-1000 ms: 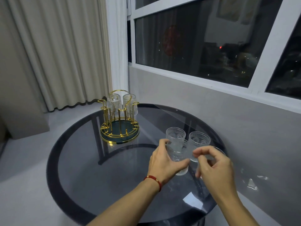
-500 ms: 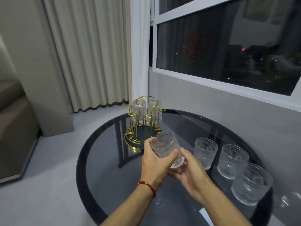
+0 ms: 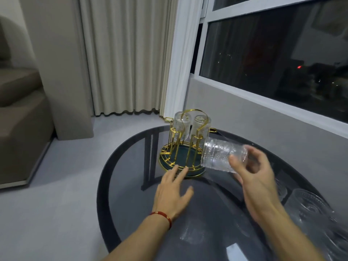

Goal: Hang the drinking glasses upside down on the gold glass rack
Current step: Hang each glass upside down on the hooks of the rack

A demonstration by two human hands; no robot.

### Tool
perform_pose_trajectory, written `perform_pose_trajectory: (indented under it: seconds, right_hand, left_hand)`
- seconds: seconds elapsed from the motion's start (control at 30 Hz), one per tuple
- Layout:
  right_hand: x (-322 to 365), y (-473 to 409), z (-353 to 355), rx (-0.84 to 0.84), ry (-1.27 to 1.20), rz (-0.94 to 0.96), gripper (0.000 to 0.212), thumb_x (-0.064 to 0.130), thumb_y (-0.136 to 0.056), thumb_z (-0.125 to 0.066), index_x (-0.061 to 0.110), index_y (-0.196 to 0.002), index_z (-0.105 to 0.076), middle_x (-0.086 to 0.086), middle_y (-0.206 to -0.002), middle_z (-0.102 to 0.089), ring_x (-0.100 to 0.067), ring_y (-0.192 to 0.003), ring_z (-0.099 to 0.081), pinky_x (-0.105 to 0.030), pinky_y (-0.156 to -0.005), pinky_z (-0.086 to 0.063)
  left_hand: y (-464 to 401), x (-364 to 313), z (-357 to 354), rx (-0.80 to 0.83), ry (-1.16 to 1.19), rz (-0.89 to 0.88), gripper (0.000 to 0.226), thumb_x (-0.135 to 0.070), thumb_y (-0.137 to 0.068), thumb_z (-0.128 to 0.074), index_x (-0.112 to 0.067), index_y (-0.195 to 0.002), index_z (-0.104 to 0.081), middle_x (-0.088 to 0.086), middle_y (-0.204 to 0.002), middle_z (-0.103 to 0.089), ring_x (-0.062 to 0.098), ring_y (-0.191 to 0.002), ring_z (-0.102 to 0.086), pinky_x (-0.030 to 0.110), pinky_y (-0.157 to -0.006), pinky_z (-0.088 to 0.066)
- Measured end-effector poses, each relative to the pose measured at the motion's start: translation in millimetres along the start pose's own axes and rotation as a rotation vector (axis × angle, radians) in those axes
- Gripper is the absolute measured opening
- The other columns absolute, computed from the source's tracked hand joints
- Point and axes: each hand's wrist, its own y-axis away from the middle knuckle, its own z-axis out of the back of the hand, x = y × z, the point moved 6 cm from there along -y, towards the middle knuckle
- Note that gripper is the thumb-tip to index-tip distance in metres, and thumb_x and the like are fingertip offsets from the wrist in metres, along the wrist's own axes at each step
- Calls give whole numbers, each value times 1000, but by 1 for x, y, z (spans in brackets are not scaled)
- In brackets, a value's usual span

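Note:
The gold glass rack (image 3: 180,162) with a dark green base stands at the far side of the round dark glass table (image 3: 131,185). Two textured glasses (image 3: 190,125) hang upside down on its far pegs. My right hand (image 3: 254,178) holds a clear textured glass (image 3: 222,157) by its base, tipped on its side, its mouth pointing left at the rack's right pegs. My left hand (image 3: 175,191) is open with fingers spread, fingertips touching the rack's front rim. Another glass (image 3: 308,206) stands blurred at the right edge.
A wall under a dark window runs close behind the table on the right. Cream curtains hang behind the rack. A brown sofa (image 3: 20,119) stands to the left on the grey floor. The table's near edge lies under my forearms.
My left hand let go of the glass and moved to the rack's rim. My right hand carried the glass toward the rack and tipped it sideways. The view shifted left.

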Motion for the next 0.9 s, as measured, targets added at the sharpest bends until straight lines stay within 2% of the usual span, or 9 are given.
perform_pose_trajectory:
  seconds: [0.07, 0.13, 0.23, 0.27, 0.33, 0.43, 0.6, 0.77, 0.9]
  right_hand:
    - [27, -14, -15, 23, 91, 108, 64, 55, -66, -81, 40, -125, -60, 6, -125, -70, -8, -111, -70, -24, -85, -57]
    - [50, -34, -39, 25, 238, 205, 69, 59, -73, -81, 40, -134, -56, 6, -127, -67, -5, -108, -68, -20, -79, -57]
    - [74, -69, -81, -22, 418, 353, 68, 48, -85, -81, 35, -144, -50, 3, -137, -59, -17, -121, -61, -42, -96, -59]
    - [79, -79, -100, -24, 467, 393, 68, 46, -85, -80, 34, -145, -50, 3, -137, -58, -19, -124, -58, -46, -101, -57]
    - [85, -97, -138, 23, 538, 443, 68, 43, -86, -79, 33, -147, -49, 2, -137, -56, -19, -128, -54, -44, -108, -51]
    - [76, -120, -184, 104, 655, 443, 69, 38, -89, -76, 31, -152, -47, -7, -142, -52, -26, -137, -48, -42, -109, -42]
    - [43, -139, -212, 107, 881, 373, 69, 41, -90, -74, 32, -153, -46, -11, -138, -52, -30, -134, -47, -52, -111, -30]
    - [28, -149, -222, 153, 990, 411, 68, 44, -89, -72, 31, -151, -47, -8, -128, -53, -28, -125, -48, -49, -102, -31]
    - [21, -154, -230, 176, 1063, 412, 65, 45, -89, -70, 32, -149, -47, -8, -129, -54, -29, -127, -48, -51, -104, -29]
  left_hand:
    - [-3, 3, -11, 40, -143, -54, 76, -42, -98, -57, -40, -162, -16, -5, -173, -9, 19, -159, -5, 48, -126, -19]
    - [-6, 5, -19, 55, -191, -75, 80, -42, -97, -56, -37, -163, -11, -5, -174, -2, 19, -159, 1, 47, -128, -11]
    - [-6, 8, -25, 52, -237, -62, 82, -45, -96, -55, -31, -163, -11, -4, -174, 0, 22, -159, -3, 46, -128, -5]
    - [-6, 9, -26, 44, -251, -64, 82, -45, -96, -55, -31, -163, -11, -3, -174, -1, 23, -159, -5, 47, -128, -5]
    - [-8, 10, -30, 41, -272, -73, 80, -45, -96, -54, -30, -163, -12, -1, -174, 0, 25, -159, -5, 49, -128, -5]
    - [-12, 13, -32, 43, -263, -51, 78, -46, -97, -51, -29, -162, -13, -3, -174, 2, 24, -159, -2, 47, -127, -3]
    - [-15, 14, -33, 90, -245, -26, 78, -46, -95, -49, -28, -162, -13, -4, -174, 3, 23, -159, 0, 47, -126, 0]
    - [-15, 15, -29, 70, -221, -48, 74, -44, -91, -49, -32, -158, -20, -4, -174, 1, 22, -159, -2, 48, -127, -3]
    - [-17, 15, -27, 80, -230, -38, 72, -43, -93, -49, -32, -158, -20, -4, -174, 2, 22, -159, -1, 48, -127, -2]
